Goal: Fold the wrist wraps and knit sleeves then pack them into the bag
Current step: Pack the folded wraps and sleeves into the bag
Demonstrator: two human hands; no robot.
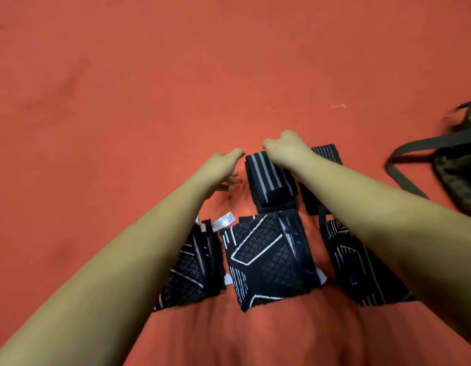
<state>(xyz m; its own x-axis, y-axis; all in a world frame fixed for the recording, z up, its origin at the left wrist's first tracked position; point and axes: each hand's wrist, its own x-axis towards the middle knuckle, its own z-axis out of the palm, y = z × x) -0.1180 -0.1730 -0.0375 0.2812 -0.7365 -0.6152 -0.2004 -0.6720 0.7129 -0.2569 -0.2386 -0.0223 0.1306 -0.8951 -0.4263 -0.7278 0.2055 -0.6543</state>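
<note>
A folded black wrist wrap with grey stripes (pixel 268 178) lies on the red surface, and a second striped wrap (pixel 325 157) sits just right of it, partly under my right forearm. My right hand (pixel 286 149) rests curled on the far end of the first wrap; whether it grips it is unclear. My left hand (pixel 221 167) hovers just left of that wrap, fingers loosely bent, holding nothing. Three folded black knit sleeves with white line patterns lie nearer me: left (pixel 194 265), middle (pixel 268 257), right (pixel 361 262). The dark bag (pixel 458 178) lies at the right edge.
The bag's black strap (pixel 406 159) loops across the red surface (pixel 176 75) toward the wraps. A white care label (pixel 224 220) sticks out between the left and middle sleeves. A small scrap (pixel 338 106) lies farther out on the red surface.
</note>
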